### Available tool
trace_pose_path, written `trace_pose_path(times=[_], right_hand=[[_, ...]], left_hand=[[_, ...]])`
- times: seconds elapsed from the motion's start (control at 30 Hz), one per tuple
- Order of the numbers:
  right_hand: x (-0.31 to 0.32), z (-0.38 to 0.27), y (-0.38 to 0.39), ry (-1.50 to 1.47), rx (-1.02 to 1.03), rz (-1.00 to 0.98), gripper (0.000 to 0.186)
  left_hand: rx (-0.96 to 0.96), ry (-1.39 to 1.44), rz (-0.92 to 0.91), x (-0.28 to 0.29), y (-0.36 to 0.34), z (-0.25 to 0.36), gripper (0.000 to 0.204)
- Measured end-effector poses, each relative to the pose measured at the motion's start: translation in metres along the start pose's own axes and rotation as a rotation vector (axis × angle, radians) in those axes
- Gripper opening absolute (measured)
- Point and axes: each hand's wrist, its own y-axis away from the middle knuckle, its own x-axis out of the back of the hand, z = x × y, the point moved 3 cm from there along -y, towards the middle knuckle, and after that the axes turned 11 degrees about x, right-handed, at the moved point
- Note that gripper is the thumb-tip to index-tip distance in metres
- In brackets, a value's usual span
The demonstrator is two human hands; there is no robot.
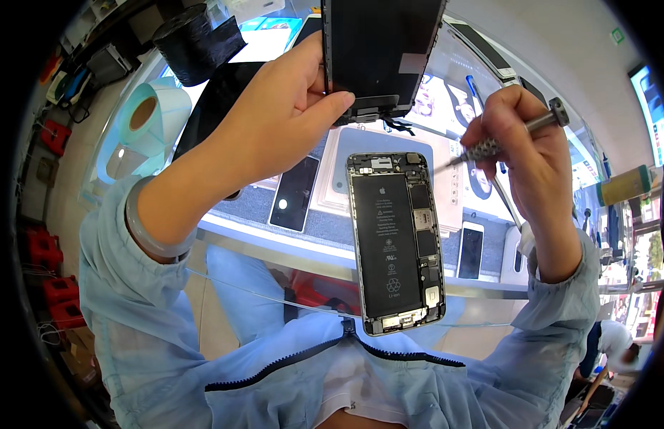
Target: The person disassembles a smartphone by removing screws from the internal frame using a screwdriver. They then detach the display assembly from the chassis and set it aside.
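My left hand (285, 107) grips a detached phone screen (375, 53) by its lower left edge, thumb on the dark inner face. Small flex cables hang from the screen's lower end. Between my fingers and thumb, my right hand (525, 143) pinches a metal screwdriver (482, 151) with a knurled shaft. Its tip points left and down, just off the upper right corner of an opened phone body (428, 264). That body lies face up at the glass counter's near edge, its black battery (383, 247) and circuit parts exposed. Neither hand touches it.
Several phones lie on the lit glass counter, including a white one (296, 193) and another (470, 250) at right. A label roll (142, 114) and a black bag-like roll (192, 46) stand left. A blue pen (472, 87) lies beyond. A person (611, 347) is far right.
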Motion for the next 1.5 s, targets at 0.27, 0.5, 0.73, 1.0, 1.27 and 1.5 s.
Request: trace_pose_path(times=[0.27, 0.5, 0.73, 1.0, 1.27, 1.5], right_hand=[[-0.003, 0.007, 0.003, 0.186, 0.144, 0.001, 0.023], [-0.006, 0.007, 0.004, 0.262, 0.145, 0.010, 0.023], [-0.005, 0.005, 0.001, 0.308, 0.143, -0.052, 0.027], [-0.006, 0.006, 0.000, 0.269, 0.207, 0.024, 0.027], [-0.008, 0.004, -0.001, 0.313, 0.147, -0.001, 0.026], [-0.008, 0.004, -0.002, 0.281, 0.090, -0.012, 0.027]], left_hand=[[-0.040, -0.345, 0.126, 0.016, 0.002, 0.006, 0.012], [-0.388, -0.600, 0.108, 0.035, 0.001, 0.011, 0.013], [-0.188, -0.632, -0.074, 0.064, -0.013, -0.008, 0.026], [-0.353, -0.551, -0.214, 0.072, -0.009, 0.002, 0.033], [-0.268, -0.513, -0.285, 0.086, 0.003, 0.009, 0.033], [-0.196, -0.403, -0.301, 0.096, 0.003, 0.008, 0.032]])
